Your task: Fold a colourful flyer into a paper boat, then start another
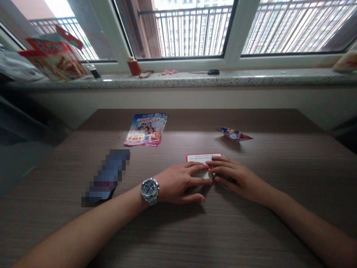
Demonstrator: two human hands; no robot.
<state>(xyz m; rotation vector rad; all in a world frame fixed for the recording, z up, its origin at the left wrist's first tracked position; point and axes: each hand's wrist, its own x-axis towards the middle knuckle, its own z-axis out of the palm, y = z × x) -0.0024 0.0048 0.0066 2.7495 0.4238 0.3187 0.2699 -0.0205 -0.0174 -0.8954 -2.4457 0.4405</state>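
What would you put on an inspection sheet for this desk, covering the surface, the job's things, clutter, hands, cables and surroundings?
Surface: brown wood-grain table.
Job's things: white red-bordered paper card, under both hands' fingers.
Clutter: glossy multicoloured flyer stack; folded glossy paper piece; pixelated blue object.
Hands: left hand, wearing steel wristwatch; right hand; both flat, fingers on the card.
Cables: nothing seen.
Surroundings: speckled granite windowsill, black-handled scissors, white-framed window with metal railing.
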